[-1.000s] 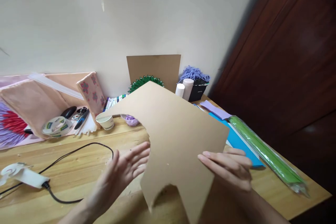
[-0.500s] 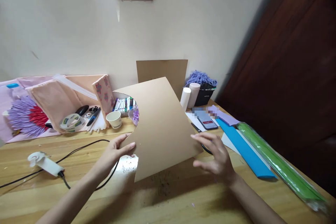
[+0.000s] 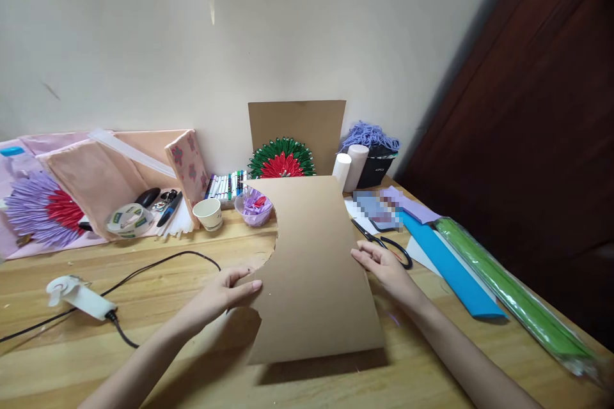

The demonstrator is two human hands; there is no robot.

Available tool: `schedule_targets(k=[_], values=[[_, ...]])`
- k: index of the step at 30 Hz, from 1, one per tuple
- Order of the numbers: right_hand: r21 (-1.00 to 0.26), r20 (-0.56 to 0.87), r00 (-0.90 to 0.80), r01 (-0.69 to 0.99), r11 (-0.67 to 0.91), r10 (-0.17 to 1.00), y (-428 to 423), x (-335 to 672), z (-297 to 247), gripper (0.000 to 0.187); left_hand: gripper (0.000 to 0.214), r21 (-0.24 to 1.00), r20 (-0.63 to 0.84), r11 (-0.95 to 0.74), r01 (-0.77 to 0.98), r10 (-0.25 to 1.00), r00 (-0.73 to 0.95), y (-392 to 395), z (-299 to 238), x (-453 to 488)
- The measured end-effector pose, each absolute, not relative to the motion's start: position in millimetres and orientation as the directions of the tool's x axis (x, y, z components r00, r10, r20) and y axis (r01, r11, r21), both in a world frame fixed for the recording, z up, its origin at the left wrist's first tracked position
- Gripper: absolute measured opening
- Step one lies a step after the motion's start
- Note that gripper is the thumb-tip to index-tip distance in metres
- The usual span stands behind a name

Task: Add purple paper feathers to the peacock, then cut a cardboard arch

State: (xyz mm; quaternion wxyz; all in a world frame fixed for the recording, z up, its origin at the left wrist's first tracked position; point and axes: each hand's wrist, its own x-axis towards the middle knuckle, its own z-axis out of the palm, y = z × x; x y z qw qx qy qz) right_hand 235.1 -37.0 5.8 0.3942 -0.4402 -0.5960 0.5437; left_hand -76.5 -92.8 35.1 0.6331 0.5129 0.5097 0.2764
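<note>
A brown cardboard sheet (image 3: 316, 268) with a curved piece cut out of its left side is held tilted just above the wooden table. My left hand (image 3: 237, 291) pinches the sheet at its left edge below the curve, thumb on top and fingers underneath. On the right edge, my right hand (image 3: 378, 262) has its fingers closed on the board; part of its grip is hidden. Black-handled scissors (image 3: 396, 249) lie just beyond my right hand. Behind the sheet stands a green and red ribbon flower (image 3: 283, 158), its lower part covered.
A white hot glue gun (image 3: 84, 299) with a black cord lies at left. A paper cup (image 3: 208, 214), a bowl of purple scraps (image 3: 254, 208) and markers (image 3: 225, 185) stand behind. Blue paper (image 3: 451, 268) and a green wrapped roll (image 3: 508, 294) line the right side.
The cardboard has turned and come lower and nearer, uncovering the flower, bowl and scissors. My right hand has gone from open fingers to gripping the right edge. My left hand keeps its hold.
</note>
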Motion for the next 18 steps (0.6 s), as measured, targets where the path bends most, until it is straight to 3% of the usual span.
schedule_targets(k=[3, 7, 10, 14, 18], values=[[-0.994, -0.098, -0.383, 0.084, -0.071, 0.919, -34, 238, 1, 0.031, 0.038, 0.914, -0.391, 0.318, 0.254, 0.859, 0.332, -90, 25, -77], [-0.962, -0.275, -0.568, 0.166, -0.219, 0.776, -32, 242, -7, 0.033, 0.036, 0.892, -0.451, 0.383, 0.239, 0.775, 0.442, -95, 14, -74], [-0.944, -0.328, -0.549, 0.222, -0.244, 0.769, -33, 244, -9, 0.037, 0.042, 0.881, -0.471, 0.424, 0.209, 0.749, 0.466, -100, 12, -72], [-0.974, -0.219, -0.434, 0.154, -0.167, 0.874, -32, 246, -4, 0.037, 0.049, 0.899, -0.437, 0.420, 0.122, 0.846, 0.307, -94, 6, -81], [-1.000, 0.005, -0.242, 0.023, 0.010, 0.970, -32, 243, -2, 0.032, 0.053, 0.819, -0.480, 0.544, -0.182, 0.824, 0.301, -83, 2, -98]])
